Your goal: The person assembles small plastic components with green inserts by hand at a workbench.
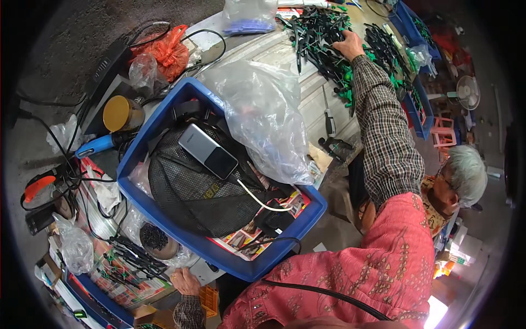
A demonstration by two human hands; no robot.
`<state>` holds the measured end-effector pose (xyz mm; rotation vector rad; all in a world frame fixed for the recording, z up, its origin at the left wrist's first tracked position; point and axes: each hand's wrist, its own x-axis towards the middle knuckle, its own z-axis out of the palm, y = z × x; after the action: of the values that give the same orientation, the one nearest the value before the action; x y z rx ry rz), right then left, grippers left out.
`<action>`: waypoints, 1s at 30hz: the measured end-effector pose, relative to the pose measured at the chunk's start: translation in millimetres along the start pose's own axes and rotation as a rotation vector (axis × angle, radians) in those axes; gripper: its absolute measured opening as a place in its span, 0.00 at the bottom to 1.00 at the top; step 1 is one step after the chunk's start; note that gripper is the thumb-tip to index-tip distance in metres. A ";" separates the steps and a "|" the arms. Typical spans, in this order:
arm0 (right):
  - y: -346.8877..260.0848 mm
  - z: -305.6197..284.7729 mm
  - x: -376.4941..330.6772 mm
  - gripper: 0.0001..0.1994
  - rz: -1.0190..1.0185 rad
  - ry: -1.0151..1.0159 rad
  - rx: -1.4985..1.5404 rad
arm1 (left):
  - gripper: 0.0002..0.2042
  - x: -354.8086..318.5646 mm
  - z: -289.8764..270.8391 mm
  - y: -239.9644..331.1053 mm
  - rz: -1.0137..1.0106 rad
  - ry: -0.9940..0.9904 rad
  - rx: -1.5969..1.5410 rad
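Observation:
My right hand [349,45] reaches far forward, its thumb spread from the fingers, touching a heap of black and green slender plastic parts [318,46]. Some fingertips are lost among the parts, and I see nothing held in them. Down at the lower left, my left hand [185,282] rests by the table's near edge with its fingers stretched out; nothing shows in it. Beside that hand lie a bunch of black rods [139,262] and a round tub of small black pieces [156,240]. A screwdriver [329,118] lies to the left of my right forearm.
A blue bin [256,268] in the middle holds a black mesh bag and a grey power bank [208,151] with a white cable. Clear plastic [263,115] drapes over its far side. Cables and a yellow-lidded jar [121,113] stand left. Another person [460,181] sits at right.

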<state>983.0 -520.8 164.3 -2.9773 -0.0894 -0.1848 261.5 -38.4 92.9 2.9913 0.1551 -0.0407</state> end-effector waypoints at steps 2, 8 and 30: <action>-12.4 -14.7 -7.4 0.23 -0.019 0.025 0.021 | 0.18 1.6 -2.1 0.8 0.004 0.028 -0.008; -41.5 -45.9 -28.4 0.24 -0.047 0.046 -0.005 | 0.18 6.6 -4.6 5.1 0.016 0.096 -0.043; -517.5 -145.6 -358.6 0.13 -0.643 -0.504 0.604 | 0.20 -15.1 -28.3 -7.8 -0.130 0.076 -0.285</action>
<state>574.8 -51.7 340.2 -2.2279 -0.9659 0.4459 246.2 -28.1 120.3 2.6956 0.3339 0.0749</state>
